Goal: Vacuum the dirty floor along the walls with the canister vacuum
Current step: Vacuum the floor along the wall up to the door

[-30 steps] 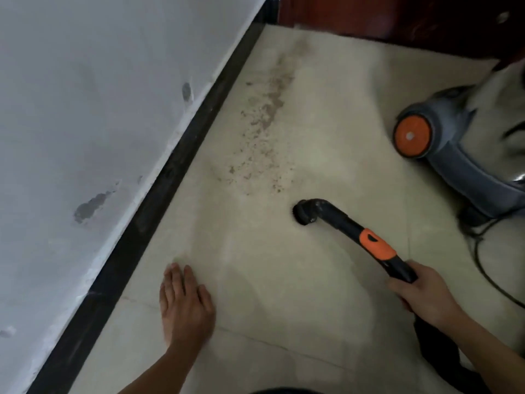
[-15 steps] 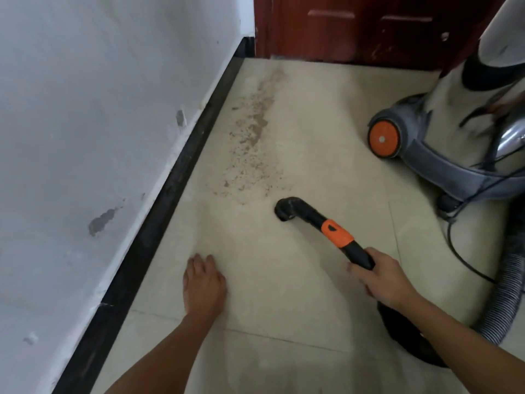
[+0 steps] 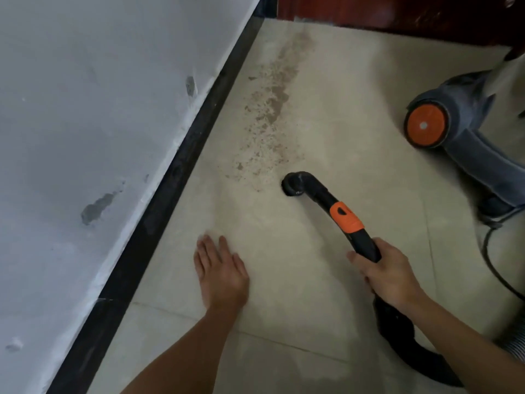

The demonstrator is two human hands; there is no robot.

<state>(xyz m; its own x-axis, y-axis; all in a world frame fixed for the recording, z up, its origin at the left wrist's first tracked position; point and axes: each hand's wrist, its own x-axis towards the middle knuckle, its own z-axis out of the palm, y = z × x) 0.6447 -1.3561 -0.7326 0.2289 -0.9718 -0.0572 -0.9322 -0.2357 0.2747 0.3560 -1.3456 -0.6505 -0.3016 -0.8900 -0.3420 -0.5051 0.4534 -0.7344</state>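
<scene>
A band of brown dirt (image 3: 270,118) runs along the beige tile floor (image 3: 355,95) near the black baseboard (image 3: 170,189). My right hand (image 3: 389,274) grips the black hose handle with an orange collar (image 3: 346,214). Its round nozzle mouth (image 3: 295,184) sits on the floor at the near end of the dirt. My left hand (image 3: 221,271) lies flat on the tile, fingers straight, between the baseboard and the handle. The grey canister vacuum (image 3: 466,137) with an orange wheel (image 3: 424,125) stands at the right.
A white wall (image 3: 99,123) with chipped spots fills the left side. A dark red wooden door (image 3: 397,9) closes the far end. A black power cord (image 3: 494,263) and ribbed hose (image 3: 514,342) lie on the floor at the right.
The view has tilted down and come closer since half a second ago. The nozzle now sits nearer the edge of the dirt. My left hand stays flat on the tile.
</scene>
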